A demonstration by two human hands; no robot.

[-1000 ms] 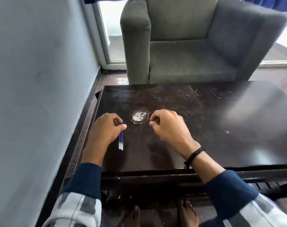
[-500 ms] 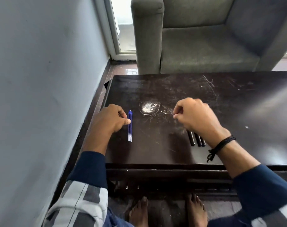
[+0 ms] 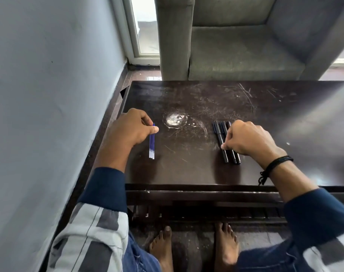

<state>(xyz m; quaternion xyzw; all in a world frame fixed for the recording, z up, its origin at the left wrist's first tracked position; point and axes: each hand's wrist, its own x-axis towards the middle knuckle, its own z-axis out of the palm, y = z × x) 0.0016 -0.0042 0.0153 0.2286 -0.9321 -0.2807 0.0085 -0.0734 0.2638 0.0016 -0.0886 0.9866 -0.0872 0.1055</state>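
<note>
Head view: I am looking down on a dark, scratched table [image 3: 187, 173] with both hands at work on it. My left hand [image 3: 128, 130] has its fingers curled, and thumb and forefinger pinch the far end of a small bunch of blue pen refills [image 3: 152, 143]. The refills lie flat, side by side and touching, near the table's left edge, their clear ends towards me. My right hand [image 3: 247, 140] is curled too. Its fingertips close on the nearest of three black pen barrels [image 3: 218, 132], which lie flat in a tight row to the right of the middle, well apart from the refills. A whitish round smear [image 3: 174, 119] marks the wood between the two groups. A black cord wristband [image 3: 275, 163] sits on the right wrist, and a grey armchair [image 3: 236, 50] stands beyond the table's far edge.

I judge that this is the sorting stage of putting pens together, with the parts squared up in two groups and nothing joined yet. The next move, as I read it, calls for separating a single refill from the bunch without scattering the rest, lifting one barrel clear of its neighbours, then bringing the two together above the table. The refill's tip must line up with the barrel's opening. I cannot tell from here which end of the barrels is open.
</note>
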